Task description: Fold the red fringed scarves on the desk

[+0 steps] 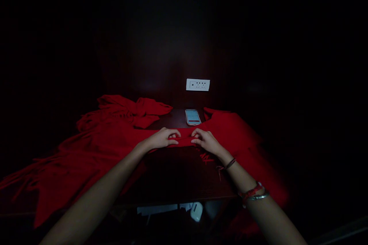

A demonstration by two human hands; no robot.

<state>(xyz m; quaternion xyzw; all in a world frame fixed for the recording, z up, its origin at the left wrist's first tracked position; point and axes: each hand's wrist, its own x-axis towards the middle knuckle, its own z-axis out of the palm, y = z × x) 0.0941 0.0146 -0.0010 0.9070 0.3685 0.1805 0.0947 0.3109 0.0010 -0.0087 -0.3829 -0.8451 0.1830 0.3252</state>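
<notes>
Where the near edge of the dark table (172,178) drops away, a shadowed recess (161,224) below it holds pale, flat, paper-like sheets (157,209) and a smooth, rounded white object (196,212); how deep it runs, I cannot tell. Above that edge, the right wrist wears a thin dark cord (230,163) with loose ends, and farther up the arm sit a red braided band (253,191) and a shiny silver bangle (259,196).

Across the tabletop lies soft, matte red cloth (184,142), gathered into a narrow band at the middle. The left hand (173,138) pinches that band between thumb and curled fingers, and the right hand (196,137) pinches it likewise, just beside. On both sides the cloth widens into loose folds, with stringy fringe (25,176) trailing at the left.

Just beyond the band, a phone (192,117) with a lit screen lies flat; a crumpled, knot-like red bundle (143,107) sits to its left. Behind, a white rectangular socket plate (197,84) is set in a dark reddish wall (169,46), whose upper part fades into blackness.
</notes>
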